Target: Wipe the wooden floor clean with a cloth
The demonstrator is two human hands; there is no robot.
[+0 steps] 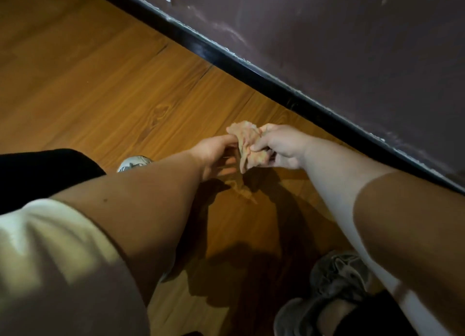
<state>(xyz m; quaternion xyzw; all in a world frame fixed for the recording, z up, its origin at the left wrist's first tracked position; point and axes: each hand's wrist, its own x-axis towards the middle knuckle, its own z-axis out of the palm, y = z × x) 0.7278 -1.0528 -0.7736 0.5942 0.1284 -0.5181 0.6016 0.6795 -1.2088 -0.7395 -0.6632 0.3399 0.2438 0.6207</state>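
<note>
Both hands hold one crumpled cloth (247, 144): the right hand (281, 147) grips it with curled fingers, and the left hand (214, 154) pinches its left edge. The cloth hangs just above the wooden floor (125, 96), near the black skirting board (251, 69).

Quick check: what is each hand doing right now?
Left hand: pinches the cloth at its edge.
Right hand: grips the same cloth.

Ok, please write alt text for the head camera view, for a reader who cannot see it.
The left hand and right hand hold a crumpled cloth above the wooden floor, beside a black baseboard and dark wall.
</note>
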